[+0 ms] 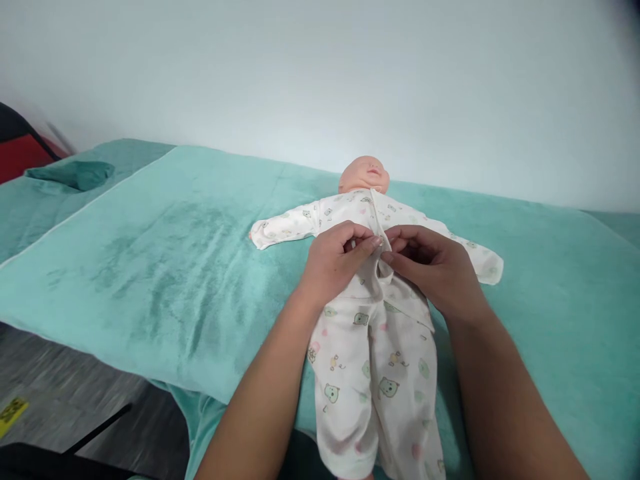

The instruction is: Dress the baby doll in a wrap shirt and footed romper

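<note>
A baby doll (364, 175) lies on its back with its arms spread wide. It wears a white printed baby top (345, 208) and matching printed pants (350, 373). At the front opening of the top, my left hand (340, 257) pinches the left edge of the fabric between thumb and fingers. Just across from it, my right hand (430, 263) has its fingers curled and closed on the other edge of the opening. Between the two hands the cloth is lifted and gapes a little. Any fastener there is too small to make out.
A teal plush cover (150, 267) spreads over the bed, with a hole (75, 175) at the far left. Behind stands a white wall (300, 80). A red and black chair (23, 147) is at the left edge; grey floor (90, 380) shows below.
</note>
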The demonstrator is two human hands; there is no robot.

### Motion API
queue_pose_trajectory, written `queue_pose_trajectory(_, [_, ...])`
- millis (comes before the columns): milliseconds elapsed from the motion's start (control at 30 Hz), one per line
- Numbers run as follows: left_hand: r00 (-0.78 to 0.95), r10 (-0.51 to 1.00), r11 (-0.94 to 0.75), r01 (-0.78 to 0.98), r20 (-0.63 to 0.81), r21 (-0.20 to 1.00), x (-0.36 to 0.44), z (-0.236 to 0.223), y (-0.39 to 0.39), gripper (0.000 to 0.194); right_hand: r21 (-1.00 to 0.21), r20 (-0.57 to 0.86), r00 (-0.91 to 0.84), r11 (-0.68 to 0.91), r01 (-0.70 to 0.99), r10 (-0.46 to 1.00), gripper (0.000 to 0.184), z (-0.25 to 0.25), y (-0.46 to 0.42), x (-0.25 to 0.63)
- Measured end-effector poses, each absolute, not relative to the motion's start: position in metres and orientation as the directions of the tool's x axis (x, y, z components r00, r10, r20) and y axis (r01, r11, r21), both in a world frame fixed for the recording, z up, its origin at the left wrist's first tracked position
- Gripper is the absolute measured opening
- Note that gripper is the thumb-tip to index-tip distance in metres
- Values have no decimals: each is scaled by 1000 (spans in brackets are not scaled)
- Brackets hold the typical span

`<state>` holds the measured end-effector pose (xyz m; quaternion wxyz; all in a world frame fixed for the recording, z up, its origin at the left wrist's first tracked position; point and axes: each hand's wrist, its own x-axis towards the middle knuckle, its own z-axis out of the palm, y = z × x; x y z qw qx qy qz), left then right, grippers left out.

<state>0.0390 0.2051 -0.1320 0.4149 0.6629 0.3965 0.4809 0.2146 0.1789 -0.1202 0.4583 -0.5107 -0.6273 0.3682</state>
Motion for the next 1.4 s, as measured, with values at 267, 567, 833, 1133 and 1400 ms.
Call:
queue_pose_trajectory(267, [231, 928, -333, 166, 291, 928, 39, -132, 205, 19, -845, 259, -82, 267, 464, 962, 27, -122, 179, 210])
queue_pose_trajectory(567, [167, 968, -219, 184, 189, 958, 43, -126, 200, 2, -833, 272, -146, 309, 458, 951, 28, -122, 178, 211])
queue_pose_trajectory(833, [164, 978, -154, 140, 131, 978, 42, -124, 201, 6, -900, 229, -151, 268, 342, 962, 18, -121, 179, 214])
queue_pose_trajectory(1133, [227, 966, -113, -49, 121, 992, 36, -132, 205, 11, -901, 249, -103, 269, 340, 963, 19, -123, 181, 210])
queue_pose_trajectory(1400, [151, 971, -165, -136, 185, 977, 37, -138, 205, 11, -888, 321, -41, 316, 334, 946, 13, -128, 180, 210])
